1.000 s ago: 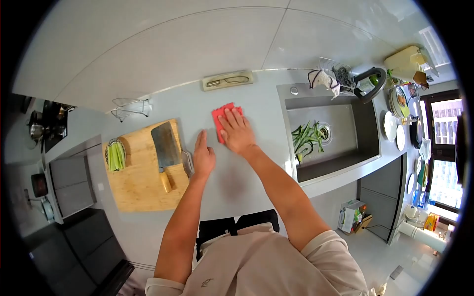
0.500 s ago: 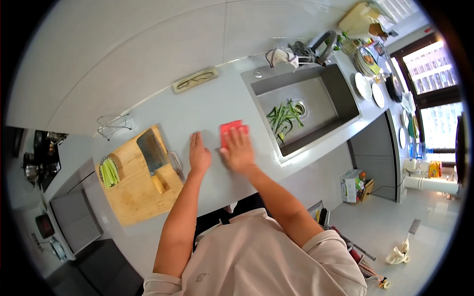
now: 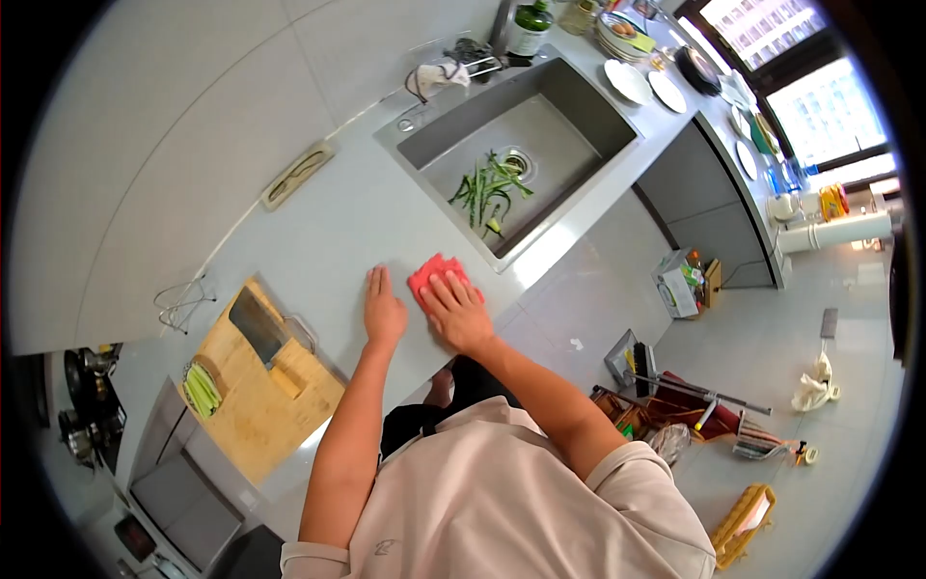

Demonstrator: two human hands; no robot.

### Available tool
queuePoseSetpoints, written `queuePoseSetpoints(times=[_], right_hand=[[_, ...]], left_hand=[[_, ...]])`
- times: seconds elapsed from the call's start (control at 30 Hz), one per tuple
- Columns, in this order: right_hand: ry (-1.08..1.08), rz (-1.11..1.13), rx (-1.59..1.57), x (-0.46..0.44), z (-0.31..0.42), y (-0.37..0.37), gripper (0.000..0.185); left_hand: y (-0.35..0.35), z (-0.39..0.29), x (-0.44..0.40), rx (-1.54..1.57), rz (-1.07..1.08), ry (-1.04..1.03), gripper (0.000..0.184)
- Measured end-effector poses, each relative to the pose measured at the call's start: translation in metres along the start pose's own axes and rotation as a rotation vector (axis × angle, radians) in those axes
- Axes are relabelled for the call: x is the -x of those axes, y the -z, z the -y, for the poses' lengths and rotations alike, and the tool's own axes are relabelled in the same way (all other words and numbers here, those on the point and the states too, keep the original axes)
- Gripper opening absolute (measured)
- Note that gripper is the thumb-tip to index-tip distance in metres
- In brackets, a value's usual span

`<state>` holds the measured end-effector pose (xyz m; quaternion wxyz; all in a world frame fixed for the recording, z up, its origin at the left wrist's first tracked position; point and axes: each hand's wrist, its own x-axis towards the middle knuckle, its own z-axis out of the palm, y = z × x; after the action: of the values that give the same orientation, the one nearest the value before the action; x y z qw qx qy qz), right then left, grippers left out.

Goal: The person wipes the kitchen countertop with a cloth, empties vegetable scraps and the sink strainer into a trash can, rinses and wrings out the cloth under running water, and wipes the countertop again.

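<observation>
My right hand (image 3: 458,314) lies flat on a bunched red cloth (image 3: 436,266), fingers spread over it, pressing it to the grey countertop (image 3: 323,241) near the front edge. To its left, my left hand (image 3: 384,307) rests on the bare counter with fingers stretched out and nothing in them. Left of that hand is a wooden cutting board (image 3: 246,425). A cleaver (image 3: 258,328) lies on the board, beside a pile of pale green vegetable sticks (image 3: 202,389).
A sink (image 3: 569,121) is set in the counter at right, with green vegetable scraps (image 3: 490,188) near its drain. A long narrow holder (image 3: 297,176) and a wire rack (image 3: 183,304) stand along the wall. White plates (image 3: 629,82) sit beyond the sink.
The view has turned and shifted, so the sink appears farther left and higher. My right hand and the red cloth have moved toward the counter's front edge. The left hand stays flat.
</observation>
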<state>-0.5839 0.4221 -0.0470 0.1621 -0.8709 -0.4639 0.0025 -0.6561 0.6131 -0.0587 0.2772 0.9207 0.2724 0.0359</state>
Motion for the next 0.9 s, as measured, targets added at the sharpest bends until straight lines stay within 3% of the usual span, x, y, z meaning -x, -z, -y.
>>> queuePoseSetpoints(times=[0.03, 0.3, 0.43, 0.5, 0.57, 0.73, 0.9], right_hand=[[0.047, -0.048, -0.044, 0.014, 0.0, 0.004, 0.062], [-0.207, -0.1, 0.088, 0.036, -0.135, 0.039, 0.055], [-0.318, -0.15, 0.074, 0.043, -0.105, 0.016, 0.052], [-0.255, -0.12, 0.044, 0.062, -0.081, 0.02, 0.052], [-0.191, -0.119, 0.01, 0.068, -0.094, 0.028, 0.053], [-0.315, -0.18, 0.069, 0.047, -0.175, 0.036, 0.053], [-0.391, -0.18, 0.081, 0.041, -0.174, 0.021, 0.053]], left_hand=[[-0.003, -0.007, 0.005, 0.007, 0.02, -0.019, 0.065], [-0.025, -0.041, 0.013, -0.016, 0.061, -0.14, 0.066], [-0.042, -0.061, 0.026, -0.032, 0.095, -0.173, 0.061], [-0.049, -0.075, 0.035, -0.052, 0.089, -0.221, 0.06], [-0.055, -0.086, 0.041, -0.037, 0.082, -0.237, 0.059], [-0.054, -0.1, 0.053, -0.038, 0.094, -0.249, 0.059], [-0.069, -0.111, 0.042, -0.01, 0.1, -0.279, 0.06]])
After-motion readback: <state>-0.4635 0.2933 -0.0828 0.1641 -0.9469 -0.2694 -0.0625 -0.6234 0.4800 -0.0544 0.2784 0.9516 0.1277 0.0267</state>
